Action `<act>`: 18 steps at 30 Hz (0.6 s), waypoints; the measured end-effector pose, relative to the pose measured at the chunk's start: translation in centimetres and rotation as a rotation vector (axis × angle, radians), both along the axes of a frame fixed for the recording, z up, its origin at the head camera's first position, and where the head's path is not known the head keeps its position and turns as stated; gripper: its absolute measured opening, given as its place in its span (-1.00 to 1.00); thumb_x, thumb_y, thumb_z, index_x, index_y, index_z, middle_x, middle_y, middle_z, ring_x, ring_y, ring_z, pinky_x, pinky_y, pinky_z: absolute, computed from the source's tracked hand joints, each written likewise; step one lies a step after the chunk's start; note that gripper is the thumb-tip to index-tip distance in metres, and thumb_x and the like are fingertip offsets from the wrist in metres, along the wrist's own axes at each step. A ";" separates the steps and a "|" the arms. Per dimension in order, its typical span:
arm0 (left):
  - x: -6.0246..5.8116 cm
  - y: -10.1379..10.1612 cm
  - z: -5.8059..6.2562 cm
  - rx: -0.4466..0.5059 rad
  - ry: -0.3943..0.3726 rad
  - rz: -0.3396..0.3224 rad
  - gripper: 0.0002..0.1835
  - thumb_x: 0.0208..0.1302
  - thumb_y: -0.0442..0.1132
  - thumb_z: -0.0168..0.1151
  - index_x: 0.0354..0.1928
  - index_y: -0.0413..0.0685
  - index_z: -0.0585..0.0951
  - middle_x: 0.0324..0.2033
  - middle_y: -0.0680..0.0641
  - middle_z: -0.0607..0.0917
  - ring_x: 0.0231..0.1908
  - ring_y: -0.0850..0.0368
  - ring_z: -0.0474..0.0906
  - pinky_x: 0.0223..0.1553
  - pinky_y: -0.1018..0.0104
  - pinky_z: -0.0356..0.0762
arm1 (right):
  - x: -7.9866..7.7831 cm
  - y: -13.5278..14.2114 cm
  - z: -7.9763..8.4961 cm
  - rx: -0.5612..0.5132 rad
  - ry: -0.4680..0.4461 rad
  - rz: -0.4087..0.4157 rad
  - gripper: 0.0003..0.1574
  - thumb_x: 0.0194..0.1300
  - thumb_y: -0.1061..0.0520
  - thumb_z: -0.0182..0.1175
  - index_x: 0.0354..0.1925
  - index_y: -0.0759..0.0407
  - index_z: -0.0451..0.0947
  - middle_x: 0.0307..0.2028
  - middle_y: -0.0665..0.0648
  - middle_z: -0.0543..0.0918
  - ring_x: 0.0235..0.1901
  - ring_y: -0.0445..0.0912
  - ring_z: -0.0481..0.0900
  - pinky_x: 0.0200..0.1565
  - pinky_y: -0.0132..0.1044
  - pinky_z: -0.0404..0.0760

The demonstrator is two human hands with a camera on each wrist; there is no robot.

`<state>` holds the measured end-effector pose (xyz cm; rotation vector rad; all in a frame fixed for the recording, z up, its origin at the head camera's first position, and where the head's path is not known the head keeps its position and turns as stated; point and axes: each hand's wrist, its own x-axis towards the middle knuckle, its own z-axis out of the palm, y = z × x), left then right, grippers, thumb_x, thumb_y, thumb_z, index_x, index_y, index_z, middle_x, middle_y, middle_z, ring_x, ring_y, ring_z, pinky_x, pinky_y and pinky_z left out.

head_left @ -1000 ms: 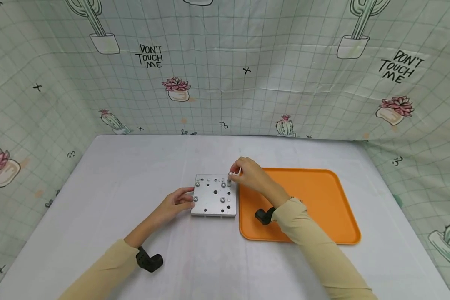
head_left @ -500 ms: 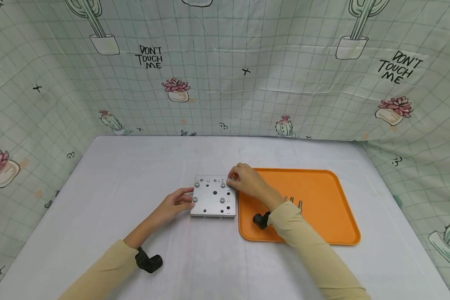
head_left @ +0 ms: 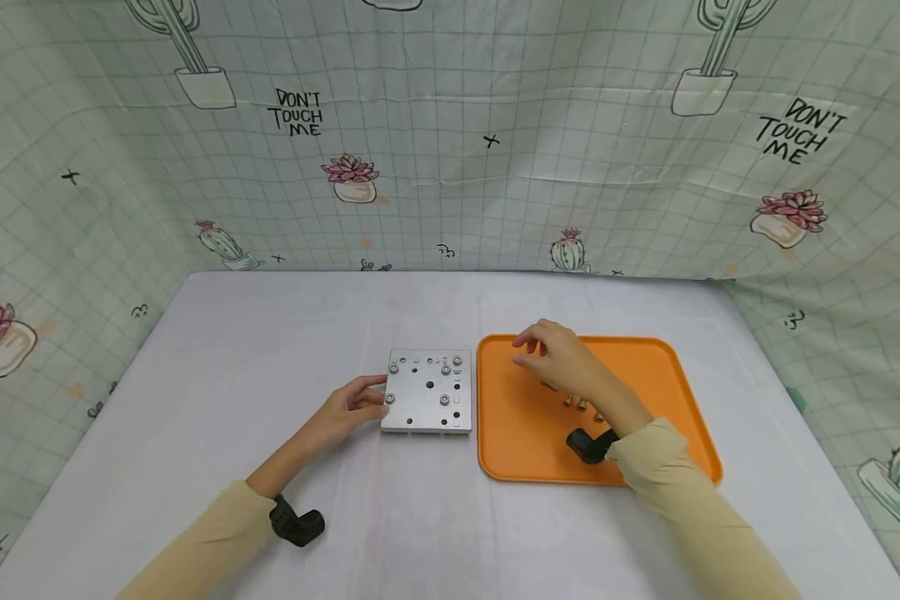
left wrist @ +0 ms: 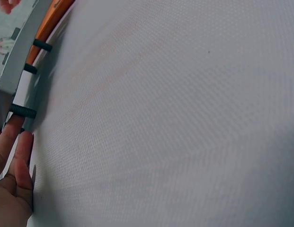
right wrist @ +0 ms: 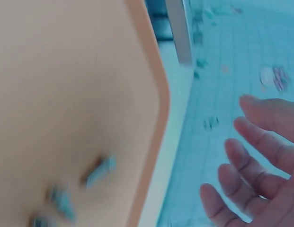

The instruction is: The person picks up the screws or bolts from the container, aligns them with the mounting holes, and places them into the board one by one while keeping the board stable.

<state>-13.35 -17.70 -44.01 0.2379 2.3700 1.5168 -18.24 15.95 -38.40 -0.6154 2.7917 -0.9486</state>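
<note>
Midway or so between the left and right edges of the table (head_left: 307, 325), the plate (head_left: 418, 396) lies just beside the tray (head_left: 513, 454), on its left. Five screws (head_left: 445, 400) stand in the plate, one near its far right corner, and threaded ends poke out beneath. My left grip (head_left: 347, 410) touches the plate's left edge, thumb and forefinger well parted. My right grip (head_left: 562, 357) hangs above the tray, toward its far edge, fingers spread and lightly bent. Loose screws (head_left: 582, 406) lie around the tray's middle. Beyond the table's far edge rises a printed cloth (head_left: 435, 192).
</note>
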 end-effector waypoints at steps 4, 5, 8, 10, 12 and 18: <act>0.0 -0.1 0.0 0.005 -0.003 -0.002 -0.42 0.25 -0.22 0.16 0.28 -0.26 0.30 -0.07 -0.25 0.59 -0.04 0.03 0.52 0.02 0.25 0.41 | 1.1 3.4 0.5 0.029 -0.010 -0.003 -0.68 0.30 0.07 0.14 -0.08 0.27 0.53 -0.29 0.12 0.50 -0.34 -0.08 0.35 -0.29 -0.24 0.36; 0.0 -0.1 0.0 0.007 -0.007 0.000 -0.42 0.25 -0.22 0.17 0.29 -0.24 0.30 -0.07 -0.25 0.59 -0.03 0.03 0.52 0.02 0.26 0.41 | 1.3 4.1 0.5 0.040 -0.017 -0.010 -0.68 0.30 0.08 0.14 -0.08 0.28 0.53 -0.30 0.12 0.50 -0.34 -0.08 0.35 -0.30 -0.25 0.36; 0.1 -0.2 0.0 0.009 -0.013 -0.001 -0.41 0.25 -0.22 0.16 0.29 -0.24 0.30 -0.06 -0.25 0.59 -0.03 0.02 0.51 0.01 0.27 0.41 | 2.1 5.9 0.4 0.081 -0.025 -0.018 -0.70 0.28 0.11 0.16 -0.10 0.29 0.54 -0.32 0.12 0.51 -0.36 -0.09 0.35 -0.32 -0.26 0.36; 0.1 -0.2 -0.1 0.009 -0.018 0.005 -0.41 0.25 -0.22 0.16 0.29 -0.23 0.30 -0.06 -0.25 0.59 -0.04 0.03 0.51 -0.01 0.29 0.41 | 2.5 6.8 0.2 0.106 -0.031 -0.010 -0.73 0.26 0.16 0.18 -0.11 0.29 0.55 -0.34 0.11 0.52 -0.37 -0.10 0.37 -0.33 -0.27 0.37; 0.1 -0.2 -0.2 0.004 -0.013 0.006 -0.41 0.25 -0.23 0.16 0.29 -0.24 0.30 -0.06 -0.25 0.59 -0.05 0.04 0.52 -0.02 0.29 0.41 | 2.9 7.6 -0.2 0.131 -0.047 0.003 -0.76 0.23 0.18 0.20 -0.14 0.28 0.56 -0.36 0.09 0.52 -0.39 -0.12 0.38 -0.34 -0.29 0.39; 0.1 -0.1 -0.2 0.001 -0.005 0.008 -0.42 0.25 -0.23 0.17 0.29 -0.24 0.30 -0.07 -0.25 0.60 -0.05 0.04 0.52 0.02 0.23 0.41 | 3.8 9.0 -1.4 0.166 -0.100 0.046 -0.84 0.19 0.20 0.24 -0.21 0.19 0.57 -0.40 0.03 0.47 -0.40 -0.16 0.35 -0.36 -0.35 0.37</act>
